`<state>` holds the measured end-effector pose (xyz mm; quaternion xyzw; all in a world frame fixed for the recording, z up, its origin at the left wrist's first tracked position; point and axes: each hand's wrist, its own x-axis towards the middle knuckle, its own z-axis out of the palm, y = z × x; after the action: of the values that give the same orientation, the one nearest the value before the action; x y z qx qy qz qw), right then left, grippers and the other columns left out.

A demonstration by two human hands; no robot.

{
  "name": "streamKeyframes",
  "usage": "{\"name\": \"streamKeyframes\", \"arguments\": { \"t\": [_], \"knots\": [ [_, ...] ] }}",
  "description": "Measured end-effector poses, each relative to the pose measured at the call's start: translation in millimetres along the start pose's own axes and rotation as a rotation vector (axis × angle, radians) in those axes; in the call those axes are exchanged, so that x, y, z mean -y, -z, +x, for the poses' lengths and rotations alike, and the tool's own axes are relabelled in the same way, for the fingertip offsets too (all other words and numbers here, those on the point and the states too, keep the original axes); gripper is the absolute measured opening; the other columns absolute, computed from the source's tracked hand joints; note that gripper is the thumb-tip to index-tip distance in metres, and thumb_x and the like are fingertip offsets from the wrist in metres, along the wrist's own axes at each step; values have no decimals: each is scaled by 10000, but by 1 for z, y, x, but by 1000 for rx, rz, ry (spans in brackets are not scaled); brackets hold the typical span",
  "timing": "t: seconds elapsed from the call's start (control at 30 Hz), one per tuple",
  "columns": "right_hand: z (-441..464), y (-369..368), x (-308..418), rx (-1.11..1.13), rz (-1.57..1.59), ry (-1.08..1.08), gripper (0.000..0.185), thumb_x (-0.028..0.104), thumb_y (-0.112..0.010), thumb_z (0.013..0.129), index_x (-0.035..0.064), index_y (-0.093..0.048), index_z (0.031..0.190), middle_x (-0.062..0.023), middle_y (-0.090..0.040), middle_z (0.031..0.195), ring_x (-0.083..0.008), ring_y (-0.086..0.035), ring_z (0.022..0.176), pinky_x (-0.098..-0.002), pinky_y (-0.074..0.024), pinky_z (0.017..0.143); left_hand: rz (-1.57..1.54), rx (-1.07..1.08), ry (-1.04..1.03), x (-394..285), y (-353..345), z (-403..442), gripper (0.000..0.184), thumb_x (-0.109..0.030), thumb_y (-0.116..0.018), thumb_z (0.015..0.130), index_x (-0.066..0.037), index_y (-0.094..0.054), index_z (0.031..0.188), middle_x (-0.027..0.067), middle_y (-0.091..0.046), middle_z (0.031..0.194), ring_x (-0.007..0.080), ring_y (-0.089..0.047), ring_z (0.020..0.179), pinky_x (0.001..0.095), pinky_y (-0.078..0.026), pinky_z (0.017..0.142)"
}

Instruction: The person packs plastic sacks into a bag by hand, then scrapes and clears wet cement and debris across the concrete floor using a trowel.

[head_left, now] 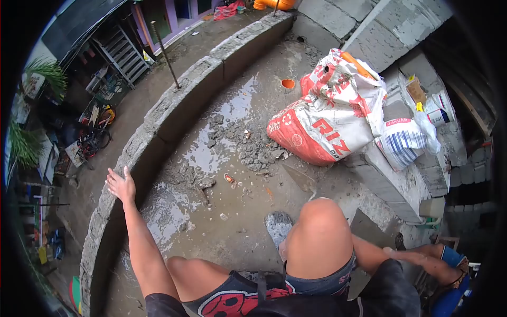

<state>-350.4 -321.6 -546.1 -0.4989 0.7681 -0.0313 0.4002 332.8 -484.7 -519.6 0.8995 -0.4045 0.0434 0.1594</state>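
Note:
My left hand [122, 185] is open, fingers spread, at the top of the curved concrete block wall [153, 119]; firm contact is unclear. My right forearm [365, 258] passes behind my raised knee [322, 224], which hides the hand. Just beyond that knee, a trowel blade [298, 177] rests low over the wet floor, its neck running back out of sight behind the knee. Whether my right hand grips it cannot be seen. Lumps of wet grey mortar [259, 150] lie on the muddy floor [248, 211] between the wall and a large red and white sack [330, 119].
A steel bar [165, 55] sticks up from the wall. Stacked concrete blocks [385, 185] at right bear a striped plastic bag [404, 138] and a white tub [439, 108]. Another person's bare limb [428, 261] and blue clothing show at lower right. An orange pipe end [288, 83] protrudes from the floor.

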Motion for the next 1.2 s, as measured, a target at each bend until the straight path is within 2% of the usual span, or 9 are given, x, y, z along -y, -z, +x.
{"name": "streamKeyframes", "arguments": {
  "t": [0.1, 0.17, 0.33, 0.47, 0.6, 0.73, 0.8, 0.97, 1.2],
  "knots": [
    [-6, -73, -11, -353, 169, -361, 421, 435, -503, 910, 34, -477, 1035, -172, -646, 871, -342, -645, 856, -443, -491, 726, 284, 57, 7, -21, 9, -11, 798, -645, -384, 876, -149, -195, 1472, 226, -175, 1497, 396, -123, 1392, 535, -94, 1111],
    [36, -87, 47, -404, 103, -479, 437, 249, -615, 820, 36, -397, 1133, -186, -637, 910, -347, -624, 953, -469, -488, 766, 273, 68, -15, -6, -5, -3, 834, -688, -381, 852, -176, -177, 1479, 225, -150, 1504, 401, -104, 1394, 542, -93, 1108],
    [67, -137, 133, -255, 27, -268, 627, 182, -659, 754, -36, -261, 1187, -301, -539, 1064, -412, -606, 938, -460, -510, 782, 282, 147, 16, -4, -3, 2, 879, -725, -390, 823, -199, -149, 1484, 218, -112, 1513, 395, -79, 1398, 541, -82, 1109],
    [56, -136, 120, -266, -111, -208, 571, 127, -704, 720, -3, -309, 1111, -264, -516, 1023, -343, -637, 856, -380, -546, 740, 282, 141, 11, -1, -5, 3, 898, -740, -400, 807, -205, -153, 1484, 217, -119, 1511, 393, -83, 1397, 546, -81, 1107],
    [24, -115, 89, -122, -262, 10, 502, 103, -657, 751, -12, -334, 1119, -272, -531, 1023, -361, -634, 855, -421, -533, 742, 287, 143, 15, -5, -3, -1, 899, -740, -402, 806, -203, -156, 1484, 213, -118, 1512, 391, -74, 1400, 547, -78, 1107],
    [-5, -92, 68, -235, -132, -32, 502, 147, -629, 770, -31, -334, 1136, -274, -548, 1033, -417, -616, 855, -477, -510, 748, 212, 177, 8, 2, 1, 4, 894, -729, -411, 811, -195, -161, 1483, 207, -113, 1516, 391, -49, 1405, 546, -68, 1107],
    [3, -86, 69, -318, -54, -253, 526, 146, -641, 775, -17, -324, 1161, -258, -569, 1025, -412, -615, 891, -478, -499, 773, 219, 196, 9, -5, 4, 1, 896, -721, -422, 813, -188, -159, 1483, 212, -107, 1517, 388, -35, 1407, 543, -59, 1109],
    [78, -121, 143, -264, 56, -294, 542, 174, -680, 746, -26, -330, 1109, -259, -591, 954, -393, -622, 887, -451, -508, 786, 241, 198, 41, -19, 12, -4, 914, -715, -436, 805, -170, -151, 1482, 221, -98, 1515, 395, -40, 1404, 538, -42, 1111],
    [37, -142, 138, -107, -106, 28, 497, 142, -615, 759, 8, -302, 1121, -295, -554, 1040, -447, -584, 914, -489, -489, 777, 177, 179, 11, -16, 10, -5, 900, -700, -441, 814, -166, -156, 1481, 218, -105, 1514, 393, -33, 1405, 543, -29, 1109]
  ]
}}
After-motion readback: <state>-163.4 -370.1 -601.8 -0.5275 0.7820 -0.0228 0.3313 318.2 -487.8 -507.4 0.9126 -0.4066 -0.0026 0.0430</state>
